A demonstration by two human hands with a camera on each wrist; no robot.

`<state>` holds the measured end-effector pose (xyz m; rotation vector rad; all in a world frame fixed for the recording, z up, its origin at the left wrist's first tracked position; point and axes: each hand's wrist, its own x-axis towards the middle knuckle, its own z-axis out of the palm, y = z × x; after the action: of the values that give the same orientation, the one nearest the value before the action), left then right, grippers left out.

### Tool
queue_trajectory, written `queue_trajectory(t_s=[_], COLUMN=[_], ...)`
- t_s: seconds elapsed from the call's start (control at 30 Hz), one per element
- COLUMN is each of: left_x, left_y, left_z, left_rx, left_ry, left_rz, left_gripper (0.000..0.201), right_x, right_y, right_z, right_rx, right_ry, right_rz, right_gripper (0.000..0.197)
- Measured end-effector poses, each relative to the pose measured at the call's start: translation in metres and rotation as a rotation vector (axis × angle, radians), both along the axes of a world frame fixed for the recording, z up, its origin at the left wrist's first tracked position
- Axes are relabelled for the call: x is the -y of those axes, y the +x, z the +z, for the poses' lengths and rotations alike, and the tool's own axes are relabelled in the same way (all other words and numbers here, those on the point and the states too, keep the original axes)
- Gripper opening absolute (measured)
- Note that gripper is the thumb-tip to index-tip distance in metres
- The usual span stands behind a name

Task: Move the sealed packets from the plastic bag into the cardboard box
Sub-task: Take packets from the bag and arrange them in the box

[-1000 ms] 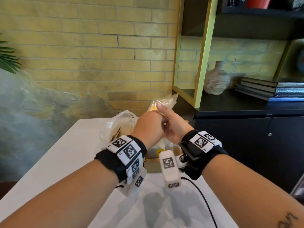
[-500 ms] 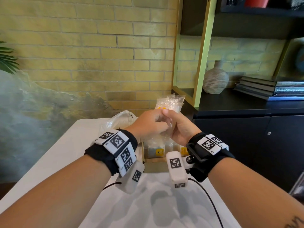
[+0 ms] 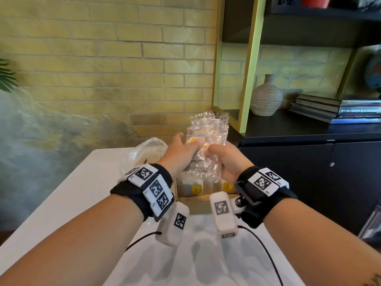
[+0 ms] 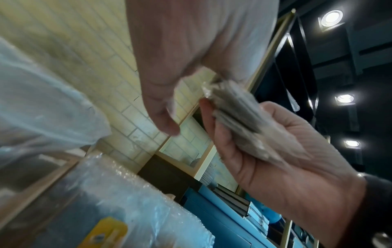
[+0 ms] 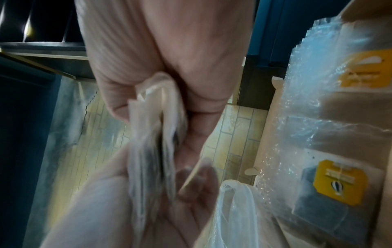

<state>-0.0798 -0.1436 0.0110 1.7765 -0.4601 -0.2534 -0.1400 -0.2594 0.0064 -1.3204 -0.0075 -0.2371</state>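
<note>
A yellow brick wall (image 3: 115, 58) stands behind a white table (image 3: 61, 188), with a dark cabinet (image 3: 309, 172) and shelving to the right carrying a ribbed vase (image 3: 266, 96) and stacked books (image 3: 338, 109). Above the table's far edge, both hands hold a stack of sealed packets (image 3: 208, 139) upright between them. The left hand (image 3: 181, 154) pinches the stack from its left side, thumb on the near face; the right hand (image 3: 231, 159) curls round its right side, thumb on the front. The stack hangs directly over the open cardboard box (image 3: 195, 200), where more packets (image 3: 192, 187) with yellow labels stand. The crumpled plastic bag (image 3: 144, 153) lies just left of the box, behind the left wrist.
</note>
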Motion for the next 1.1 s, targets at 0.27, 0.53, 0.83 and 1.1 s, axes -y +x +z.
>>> queue_trajectory(t_s=[0.27, 0.53, 0.83, 1.1], left_x=[0.004, -0.001, -0.009, -0.013], left_y=[-0.012, -0.005, 0.006, 0.016], left_z=[-0.005, -0.008, -0.011, -0.013], left_rx=[-0.003, 0.010, -0.017, 0.028], left_ry=[-0.107, -0.164, -0.286, -0.308], left_rz=[-0.200, -0.015, -0.026, -0.006], left_gripper=[0.021, 0.021, 0.005, 0.006], right_x=[0.000, 0.021, 0.047, 0.060], right_y=[0.000, -0.001, -0.004, -0.007], right_z=[0.002, 0.000, -0.005, -0.002], right_rx=[-0.100, -0.148, -0.174, -0.335], right_ry=[-0.100, -0.306, -0.537, -1.293], right_rz=[0.018, -0.138, -0.287, -0.156], right_gripper=[0.063, 0.067, 0.031, 0.032])
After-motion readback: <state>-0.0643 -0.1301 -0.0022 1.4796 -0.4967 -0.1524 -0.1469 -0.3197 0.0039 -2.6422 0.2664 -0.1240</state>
